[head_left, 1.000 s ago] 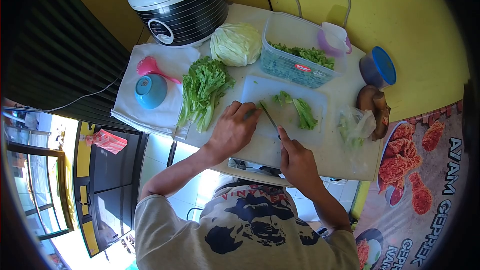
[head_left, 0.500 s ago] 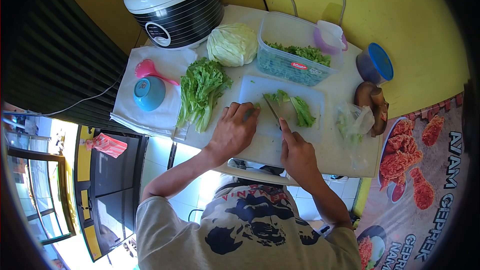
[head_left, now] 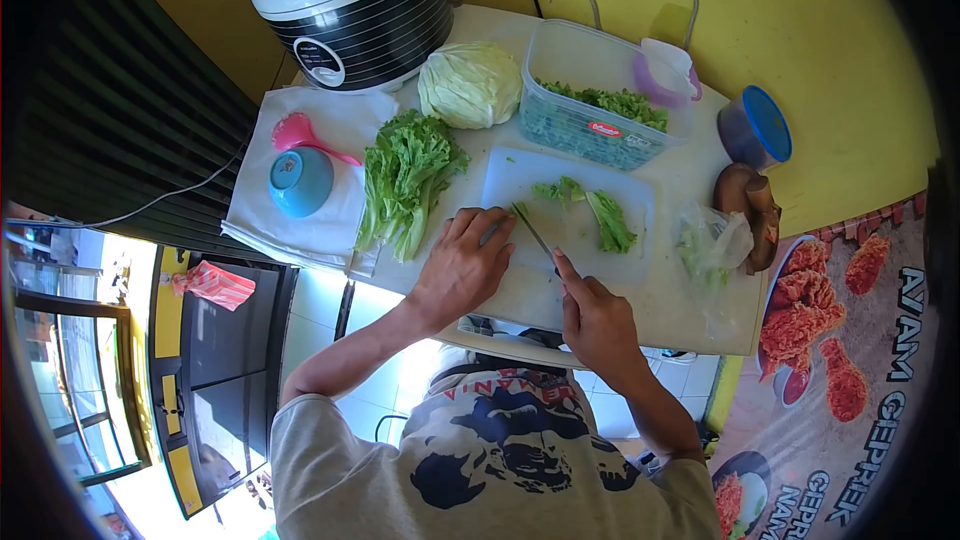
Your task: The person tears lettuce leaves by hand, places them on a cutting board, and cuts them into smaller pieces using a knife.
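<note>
My right hand (head_left: 592, 315) is closed round the handle of a knife (head_left: 535, 232), whose blade points up and left toward my left fingertips. At the left edge of the white cutting board (head_left: 500, 178), my left hand (head_left: 465, 258) has its fingers curled down over a bit of green, mostly hidden under them. Cut lettuce pieces (head_left: 610, 222) lie on the board to the right of the blade. A bunch of leafy lettuce (head_left: 408, 175) rests left of the board. Behind the board is a clear plastic container (head_left: 590, 130) with chopped greens inside.
A cabbage (head_left: 470, 86) sits beside a rice cooker (head_left: 370, 40) at the back. On a white cloth (head_left: 345, 215) are a blue bowl (head_left: 300, 182) and pink ladle (head_left: 297, 130). A blue-lidded tub (head_left: 752, 128), brown object (head_left: 748, 205) and plastic bag (head_left: 712, 245) stand at the right.
The knife blade has moved left, away from the cut lettuce and up to my left fingertips. My left hand has barely moved.
</note>
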Motion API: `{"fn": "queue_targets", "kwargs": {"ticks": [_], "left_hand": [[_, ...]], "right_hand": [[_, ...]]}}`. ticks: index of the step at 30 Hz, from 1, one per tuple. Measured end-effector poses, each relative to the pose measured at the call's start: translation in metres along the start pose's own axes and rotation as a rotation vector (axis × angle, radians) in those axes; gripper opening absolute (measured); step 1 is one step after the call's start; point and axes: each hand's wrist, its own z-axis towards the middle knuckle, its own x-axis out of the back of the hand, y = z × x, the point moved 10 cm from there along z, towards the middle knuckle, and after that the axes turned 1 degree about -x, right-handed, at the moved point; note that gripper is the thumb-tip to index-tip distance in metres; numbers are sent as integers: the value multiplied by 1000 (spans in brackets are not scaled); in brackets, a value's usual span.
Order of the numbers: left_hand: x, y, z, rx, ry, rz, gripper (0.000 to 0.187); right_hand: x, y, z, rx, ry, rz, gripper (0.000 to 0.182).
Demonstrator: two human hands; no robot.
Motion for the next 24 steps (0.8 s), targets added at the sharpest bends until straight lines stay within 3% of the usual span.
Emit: {"fn": "queue_targets", "kwargs": {"ticks": [24], "left_hand": [[1, 1, 0, 8, 15, -21, 38]], "right_hand": [[-5, 5, 2, 18, -57, -52, 66]]}}
